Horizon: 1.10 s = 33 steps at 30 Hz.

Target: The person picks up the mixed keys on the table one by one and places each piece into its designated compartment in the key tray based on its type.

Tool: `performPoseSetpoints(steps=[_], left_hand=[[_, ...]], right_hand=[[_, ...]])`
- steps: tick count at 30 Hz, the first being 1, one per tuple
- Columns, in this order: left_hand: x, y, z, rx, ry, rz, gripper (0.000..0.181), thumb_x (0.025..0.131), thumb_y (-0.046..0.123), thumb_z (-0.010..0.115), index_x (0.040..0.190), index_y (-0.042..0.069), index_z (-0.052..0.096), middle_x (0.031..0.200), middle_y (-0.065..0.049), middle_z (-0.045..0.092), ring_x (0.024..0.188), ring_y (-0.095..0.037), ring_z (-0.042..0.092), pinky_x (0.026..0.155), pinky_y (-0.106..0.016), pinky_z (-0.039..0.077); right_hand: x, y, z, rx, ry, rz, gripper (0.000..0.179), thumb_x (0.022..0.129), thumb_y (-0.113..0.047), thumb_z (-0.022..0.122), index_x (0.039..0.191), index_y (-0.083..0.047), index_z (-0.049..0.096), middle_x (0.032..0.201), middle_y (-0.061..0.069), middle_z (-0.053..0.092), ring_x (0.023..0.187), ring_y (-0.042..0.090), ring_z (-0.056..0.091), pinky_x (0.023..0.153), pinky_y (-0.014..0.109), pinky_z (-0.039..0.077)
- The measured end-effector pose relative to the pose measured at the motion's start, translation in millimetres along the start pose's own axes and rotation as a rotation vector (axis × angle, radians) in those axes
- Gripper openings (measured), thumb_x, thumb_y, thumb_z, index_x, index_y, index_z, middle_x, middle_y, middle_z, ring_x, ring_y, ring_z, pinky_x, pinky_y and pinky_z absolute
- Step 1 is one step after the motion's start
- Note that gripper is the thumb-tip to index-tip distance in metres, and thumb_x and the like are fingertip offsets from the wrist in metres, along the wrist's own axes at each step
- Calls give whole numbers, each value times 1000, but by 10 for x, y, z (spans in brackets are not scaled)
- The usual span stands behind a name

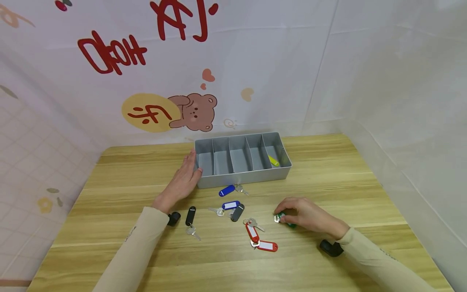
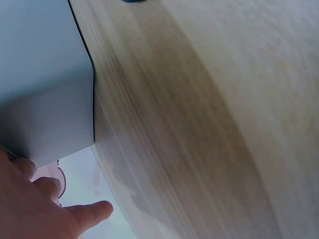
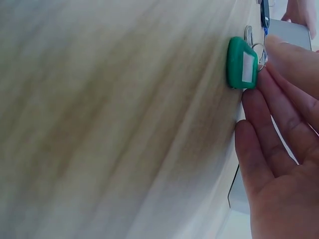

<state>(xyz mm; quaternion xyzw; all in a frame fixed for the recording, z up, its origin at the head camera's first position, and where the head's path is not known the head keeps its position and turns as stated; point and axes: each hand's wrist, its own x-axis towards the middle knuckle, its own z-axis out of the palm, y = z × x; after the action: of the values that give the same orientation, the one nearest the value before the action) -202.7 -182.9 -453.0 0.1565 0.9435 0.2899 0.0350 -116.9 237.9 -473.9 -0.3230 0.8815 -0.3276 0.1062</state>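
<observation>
My left hand [image 1: 186, 175] rests against the left end of the grey divided tray [image 1: 243, 177], fingers extended along its wall. In the left wrist view, the fingers [image 2: 92, 215] touch the tray's end. My right hand [image 1: 306, 215] is low over the table at the right, pinching a green key tag [image 3: 242, 63] by its ring end between thumb and fingers. The tag has a white label and a key on its ring; in the head view the fingers partly cover it. A yellow tag [image 1: 273, 161] lies in the tray's rightmost compartment.
Between the hands lie two red tags [image 1: 267, 245], a blue tag [image 1: 227, 190] near the tray, another blue tag [image 1: 230, 205] beside a dark tag [image 1: 238, 212], and a black tag [image 1: 190, 215] at left, with keys. A printed cloth [image 1: 292, 81] hangs behind the wooden table [image 1: 321, 267].
</observation>
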Motion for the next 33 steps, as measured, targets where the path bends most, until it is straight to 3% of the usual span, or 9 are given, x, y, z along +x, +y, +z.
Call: performPoseSetpoints(steps=[20,33], left_hand=[[-1,-4,17,-6,-5,5,72,112,33,35,165,1,-2,173,-15,-3,158,-40,3,120,-67,17],[8,-10,6,2,-4,1,72,113,37,33,165,2,-3,173,-15,-2,158,-40,3,119,-69,17]], right_hand=[[42,27,12,-22,6,-63,19,91,-6,79,100,-23,79,105,-15,71,96,3,65,84,30,57],[50,-8,-12,-7,21,-38,18,93,-5,77,98,-22,78,101,-15,72,91,2,64,80,27,56]])
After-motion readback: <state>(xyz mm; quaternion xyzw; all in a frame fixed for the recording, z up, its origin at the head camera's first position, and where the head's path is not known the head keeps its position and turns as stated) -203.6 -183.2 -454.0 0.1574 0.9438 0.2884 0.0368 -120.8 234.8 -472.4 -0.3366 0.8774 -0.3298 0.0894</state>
